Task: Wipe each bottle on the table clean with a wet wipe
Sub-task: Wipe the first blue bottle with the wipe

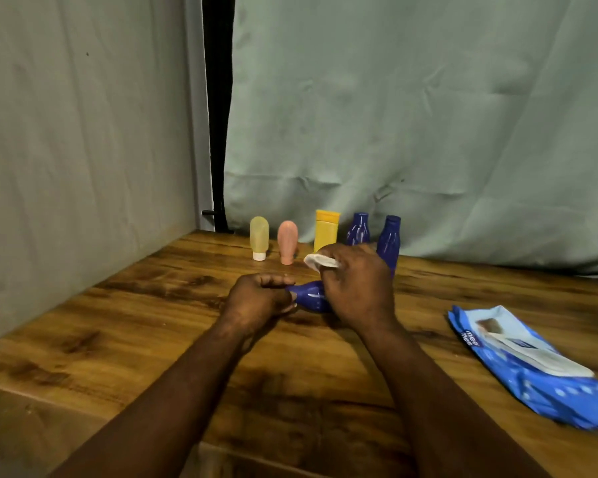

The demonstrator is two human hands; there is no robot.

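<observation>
We see the dark blue bottle (309, 297) lying on its side between the two hands, over the middle of the table (118, 339) and somewhat nearer its far edge. Whether it rests on the wood or is held just above it, we cannot tell. Its narrow end points to the left, and only its middle part shows between the hands.

The left hand (259, 300) grips that narrow end with its fingers curled tightly round it. The right hand (356, 286) is closed over the wider part of the bottle, fingers bent downward. A white wet wipe (320, 262) is bunched in its grip and sticks out at the top by the thumb. How much of the wipe lies against the bottle is hidden under the palm.

Behind the hands, along the far edge, we count five more containers in a row. A yellow-green bottle (259, 238) and a pink bottle (287, 241) both stand on their caps. To their right come a yellow tube (326, 229), a second blue bottle (358, 229) and a third blue bottle (389, 239), all three partly hidden behind the right hand.

Near the right edge, well apart from the hands, a blue pack of wipes (518, 360) lies flat. A pale green cloth backdrop (428, 115) hangs behind the table.
</observation>
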